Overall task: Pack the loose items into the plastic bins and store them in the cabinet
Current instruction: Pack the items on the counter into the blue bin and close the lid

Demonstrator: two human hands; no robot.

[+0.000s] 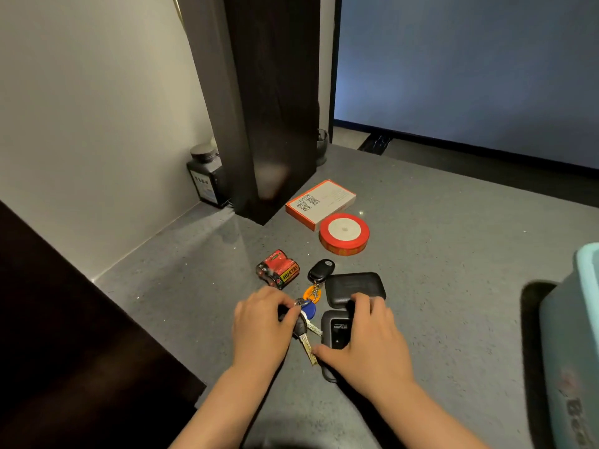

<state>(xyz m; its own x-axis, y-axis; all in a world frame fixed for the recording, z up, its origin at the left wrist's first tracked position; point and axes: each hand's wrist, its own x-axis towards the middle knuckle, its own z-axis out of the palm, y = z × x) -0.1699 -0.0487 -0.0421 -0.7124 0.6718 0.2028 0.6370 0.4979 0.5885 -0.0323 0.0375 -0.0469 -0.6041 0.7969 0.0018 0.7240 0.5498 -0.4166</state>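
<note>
Loose items lie on a grey counter (437, 270). My left hand (262, 328) curls round a bunch of keys (308, 319) with blue and orange tags and a black fob (321, 270). My right hand (366, 348) grips a small black device with a screen (337, 328), fingers at its far end, thumb at its near side. Just beyond it lies a black rounded case (353, 286). A pack of red batteries (278, 268) sits to the left. Farther back are a red ribbon roll (344, 234) and an orange-edged white box (321, 202). A pale blue plastic bin (573, 345) stands at the right edge.
A dark wooden panel (269, 108) stands upright on the counter behind the items. A dark bottle (205, 176) sits in the corner by the white wall. A dark surface (64, 335) fills the lower left. A small dark pot (322, 145) stands behind the panel.
</note>
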